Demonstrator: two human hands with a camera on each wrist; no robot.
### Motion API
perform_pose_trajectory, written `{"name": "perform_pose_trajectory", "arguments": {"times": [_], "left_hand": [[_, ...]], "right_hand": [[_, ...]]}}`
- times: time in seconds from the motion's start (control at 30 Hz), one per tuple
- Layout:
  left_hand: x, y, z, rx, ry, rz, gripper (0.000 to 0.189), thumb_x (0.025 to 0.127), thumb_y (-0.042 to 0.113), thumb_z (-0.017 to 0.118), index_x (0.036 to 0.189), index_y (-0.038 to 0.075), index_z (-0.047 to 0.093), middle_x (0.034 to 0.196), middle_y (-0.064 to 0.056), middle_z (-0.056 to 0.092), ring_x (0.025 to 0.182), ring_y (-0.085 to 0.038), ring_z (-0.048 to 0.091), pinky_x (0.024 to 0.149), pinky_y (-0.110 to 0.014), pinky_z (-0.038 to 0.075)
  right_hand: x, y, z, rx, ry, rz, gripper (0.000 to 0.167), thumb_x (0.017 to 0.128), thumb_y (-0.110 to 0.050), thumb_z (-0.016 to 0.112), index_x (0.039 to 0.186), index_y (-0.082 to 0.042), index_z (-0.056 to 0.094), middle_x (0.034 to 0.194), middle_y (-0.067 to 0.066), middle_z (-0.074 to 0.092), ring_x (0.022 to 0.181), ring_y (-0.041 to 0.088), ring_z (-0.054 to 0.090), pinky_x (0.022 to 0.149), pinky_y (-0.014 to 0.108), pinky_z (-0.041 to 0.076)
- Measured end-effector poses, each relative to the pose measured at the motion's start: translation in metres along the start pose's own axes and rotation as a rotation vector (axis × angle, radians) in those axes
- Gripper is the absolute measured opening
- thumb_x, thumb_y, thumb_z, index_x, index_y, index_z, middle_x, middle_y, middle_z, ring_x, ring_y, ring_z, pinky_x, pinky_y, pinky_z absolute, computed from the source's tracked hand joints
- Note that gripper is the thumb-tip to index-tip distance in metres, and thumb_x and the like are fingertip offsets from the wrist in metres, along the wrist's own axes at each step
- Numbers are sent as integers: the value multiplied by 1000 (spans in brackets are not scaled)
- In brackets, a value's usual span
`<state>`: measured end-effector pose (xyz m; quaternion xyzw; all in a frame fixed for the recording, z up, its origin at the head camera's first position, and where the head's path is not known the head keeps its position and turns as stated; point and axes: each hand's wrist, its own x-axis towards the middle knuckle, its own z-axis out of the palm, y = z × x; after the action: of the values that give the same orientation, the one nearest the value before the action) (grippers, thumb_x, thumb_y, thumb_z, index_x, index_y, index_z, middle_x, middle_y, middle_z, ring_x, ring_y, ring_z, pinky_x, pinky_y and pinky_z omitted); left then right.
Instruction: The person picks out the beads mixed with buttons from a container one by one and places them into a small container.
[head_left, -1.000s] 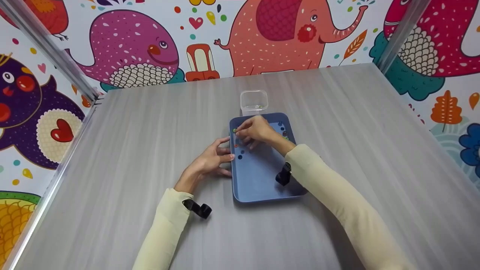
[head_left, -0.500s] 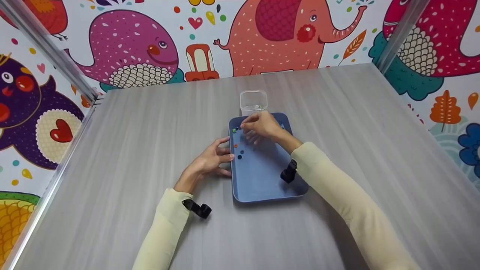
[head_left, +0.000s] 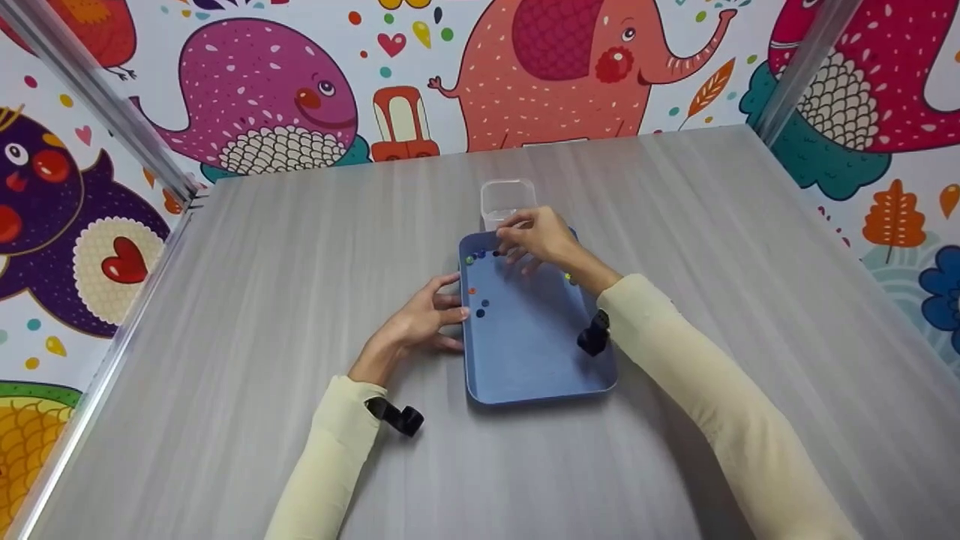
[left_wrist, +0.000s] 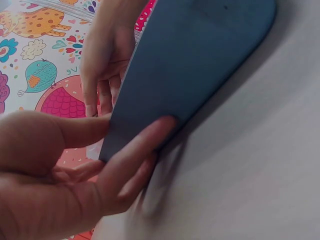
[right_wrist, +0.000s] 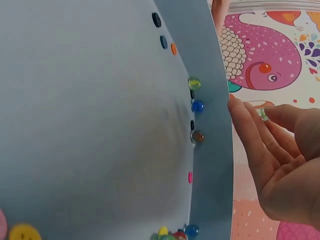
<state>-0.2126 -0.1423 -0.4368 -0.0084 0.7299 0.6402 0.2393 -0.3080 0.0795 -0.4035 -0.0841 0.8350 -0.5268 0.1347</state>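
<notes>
My right hand (head_left: 544, 236) is over the far rim of a blue tray (head_left: 525, 352), close to a clear plastic container (head_left: 508, 196). In the right wrist view, its thumb and fingers pinch a clear glass marble with green in it (right_wrist: 262, 114). My left hand (head_left: 412, 322) holds the tray's left side, thumb at the rim and fingers against the outer wall (left_wrist: 200, 55). Along the tray's edges lie small buttons, among them a black one (right_wrist: 156, 20) and an orange one (right_wrist: 173, 49), and marbles, including a blue one (right_wrist: 198, 106) and a yellow-green one (right_wrist: 194, 83).
Behind the tray, the container stands on a grey wood-grain table (head_left: 315, 262). In the right wrist view, more marbles and a yellow button (right_wrist: 24, 234) lie in the tray. Walls printed with cartoon animals surround the table. Each wrist bears a small black camera (head_left: 594, 334).
My right hand has lifted from the tray's far left corner and moved right and away, towards the container, uncovering pieces in that corner. My left hand stays at the tray's side.
</notes>
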Motion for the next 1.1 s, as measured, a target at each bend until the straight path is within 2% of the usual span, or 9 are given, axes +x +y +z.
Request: {"name": "perform_pose_trajectory", "arguments": {"times": [0.5, 0.77, 1.1], "left_hand": [[-1, 2, -1, 6, 4, -5, 70, 99, 0, 57, 158, 14, 23, 147, -28, 46, 122, -40, 61, 70, -38, 66], [-1, 1, -1, -1, -10, 6, 69, 99, -1, 56, 158, 12, 23, 147, -29, 46, 123, -41, 60, 70, -39, 66], [-1, 1, -1, -14, -12, -4, 71, 99, -1, 56, 159, 14, 21, 147, -29, 43, 123, -41, 60, 75, -42, 66]], "right_hand": [[1, 2, -17, 6, 76, -53, 29, 99, -27, 65, 119, -7, 71, 99, 18, 75, 65, 14, 73, 53, 29, 62], [4, 3, -19, 32, 120, -19, 29, 99, -27, 64, 119, -8, 72, 96, 18, 74, 60, 13, 71, 51, 30, 62], [8, 7, -19, 52, 167, 2, 28, 100, -27, 63, 121, -11, 72, 90, 10, 72, 61, 14, 71, 53, 29, 62]]}}
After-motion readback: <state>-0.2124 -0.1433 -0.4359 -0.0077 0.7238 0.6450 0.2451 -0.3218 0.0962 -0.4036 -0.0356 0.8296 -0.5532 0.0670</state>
